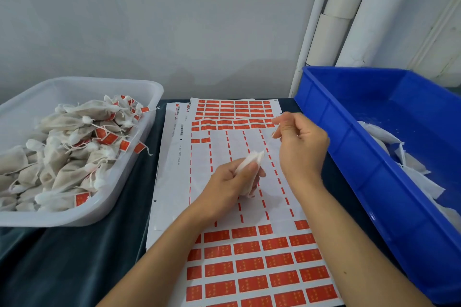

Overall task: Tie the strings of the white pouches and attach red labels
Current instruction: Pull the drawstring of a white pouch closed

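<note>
Her left hand (pixel 225 182) grips a white pouch (pixel 250 166) above the label sheet (pixel 249 257) on the table. The right hand (pixel 300 147) has its fingers curled, pinching the pouch's string (pixel 275 130) taut.

head view looks forward and down, close over the table (pixel 74 257).

White pouches (pixel 62 152) with red labels fill a translucent tub (pixel 139 147); blue crate (pixel 349 132); red-and-white label sheet (pixel 252 264).
</note>
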